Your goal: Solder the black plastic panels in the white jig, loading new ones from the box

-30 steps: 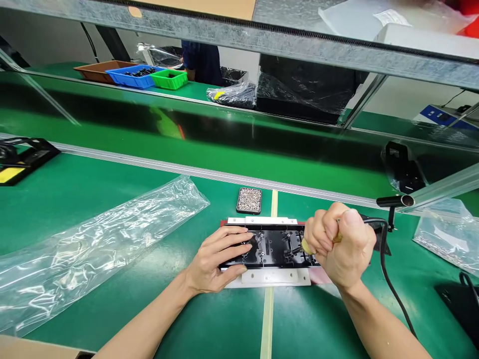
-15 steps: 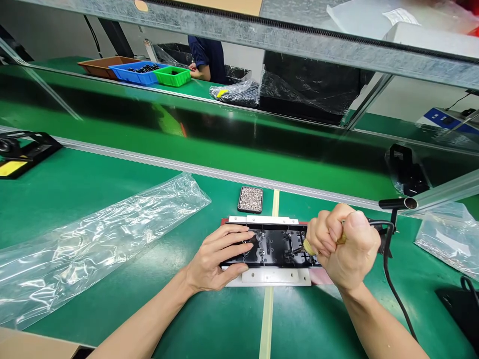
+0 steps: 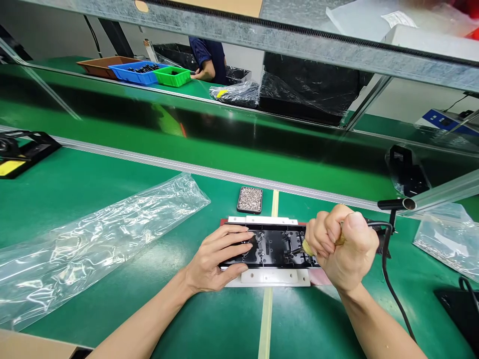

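A long black plastic housing lies open side up in a white fixture on the green bench. My left hand steadies its left end, fingers spread across the top and thumb along the near edge. In my right fist is a soldering iron with a yellowish handle, tilted so its tip points down and left. The tip meets the housing's interior right of centre; exact contact is too small to make out. Behind the fixture sits a small black tray of tiny metal pieces.
A clear plastic bag lies at left. The iron's black cable runs down at right, near a tubular stand and a bag of small parts. A metal shelf beam crosses above. Beyond the divider, a person works near plastic bins.
Almost nothing differs: both hands and the soldering iron keep their places on the housing. The person's arm beyond the divider has shifted slightly.
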Demonstrator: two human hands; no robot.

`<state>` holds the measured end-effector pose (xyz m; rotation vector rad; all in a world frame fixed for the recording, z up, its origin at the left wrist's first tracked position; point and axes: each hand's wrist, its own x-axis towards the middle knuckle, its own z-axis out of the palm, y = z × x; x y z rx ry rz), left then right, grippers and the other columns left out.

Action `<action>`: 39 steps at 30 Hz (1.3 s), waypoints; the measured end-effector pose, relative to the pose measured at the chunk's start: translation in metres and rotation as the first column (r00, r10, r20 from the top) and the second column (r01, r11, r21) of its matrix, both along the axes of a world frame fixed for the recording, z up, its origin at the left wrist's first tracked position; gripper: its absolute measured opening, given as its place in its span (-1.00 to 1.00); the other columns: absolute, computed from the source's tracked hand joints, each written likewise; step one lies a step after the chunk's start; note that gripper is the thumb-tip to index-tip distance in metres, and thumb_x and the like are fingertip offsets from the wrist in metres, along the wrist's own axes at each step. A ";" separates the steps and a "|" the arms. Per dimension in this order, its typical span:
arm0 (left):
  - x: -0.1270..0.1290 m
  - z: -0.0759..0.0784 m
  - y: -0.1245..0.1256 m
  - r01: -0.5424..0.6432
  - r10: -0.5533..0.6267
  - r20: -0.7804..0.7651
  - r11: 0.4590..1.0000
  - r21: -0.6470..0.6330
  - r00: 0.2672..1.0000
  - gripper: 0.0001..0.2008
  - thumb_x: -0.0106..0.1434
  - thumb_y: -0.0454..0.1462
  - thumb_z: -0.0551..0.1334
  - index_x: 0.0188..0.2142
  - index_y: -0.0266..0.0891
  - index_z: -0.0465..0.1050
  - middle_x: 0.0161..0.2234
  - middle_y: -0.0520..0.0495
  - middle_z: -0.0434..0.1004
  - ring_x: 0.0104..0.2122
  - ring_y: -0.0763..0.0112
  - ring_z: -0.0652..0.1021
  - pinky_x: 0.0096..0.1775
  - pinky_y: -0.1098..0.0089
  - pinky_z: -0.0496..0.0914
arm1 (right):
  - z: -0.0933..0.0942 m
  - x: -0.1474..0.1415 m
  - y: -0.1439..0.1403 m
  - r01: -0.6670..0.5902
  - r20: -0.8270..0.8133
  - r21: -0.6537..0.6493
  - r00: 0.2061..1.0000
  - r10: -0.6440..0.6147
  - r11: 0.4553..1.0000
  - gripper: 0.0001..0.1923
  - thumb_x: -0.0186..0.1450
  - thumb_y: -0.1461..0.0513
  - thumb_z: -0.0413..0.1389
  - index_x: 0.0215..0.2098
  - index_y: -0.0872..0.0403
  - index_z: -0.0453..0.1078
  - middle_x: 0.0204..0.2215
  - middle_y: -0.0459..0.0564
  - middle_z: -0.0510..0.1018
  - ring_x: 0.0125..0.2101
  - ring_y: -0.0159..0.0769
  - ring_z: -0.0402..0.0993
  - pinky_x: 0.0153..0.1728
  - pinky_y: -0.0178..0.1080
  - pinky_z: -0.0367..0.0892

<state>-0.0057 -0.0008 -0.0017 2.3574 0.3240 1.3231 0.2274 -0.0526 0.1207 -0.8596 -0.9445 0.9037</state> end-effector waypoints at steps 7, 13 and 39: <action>0.001 0.002 0.000 -0.008 0.008 0.001 1.000 -0.003 1.000 -0.65 0.41 -0.23 0.29 0.15 -0.26 0.50 0.07 -0.32 0.60 0.12 -0.04 0.56 0.03 -0.10 0.56 | 0.000 -0.001 0.000 -0.001 0.000 -0.002 1.000 0.001 1.000 -0.47 0.40 0.00 0.12 -0.62 0.03 0.13 -0.77 -0.23 0.07 -0.74 -0.50 -0.06 -0.77 -0.42 -0.03; 0.000 0.003 -0.001 -0.010 0.010 -0.012 1.000 0.010 1.000 -0.66 0.40 -0.28 0.28 0.13 -0.30 0.51 0.07 -0.33 0.60 0.12 -0.04 0.55 0.03 -0.09 0.56 | 0.000 -0.002 0.000 0.009 -0.009 -0.011 1.000 -0.009 1.000 -0.46 0.40 0.00 0.12 -0.64 0.04 0.09 -0.76 -0.22 0.05 -0.74 -0.50 -0.05 -0.77 -0.41 -0.05; 0.001 0.006 -0.002 -0.025 0.026 -0.019 1.000 0.017 0.999 -0.66 0.39 -0.31 0.28 0.14 -0.29 0.51 0.07 -0.31 0.60 0.11 -0.03 0.56 0.02 -0.08 0.57 | -0.002 0.000 -0.001 -0.012 0.011 0.017 1.000 0.012 1.000 -0.47 0.42 0.00 0.10 -0.62 0.03 0.08 -0.75 -0.21 0.07 -0.73 -0.49 -0.04 -0.77 -0.40 -0.04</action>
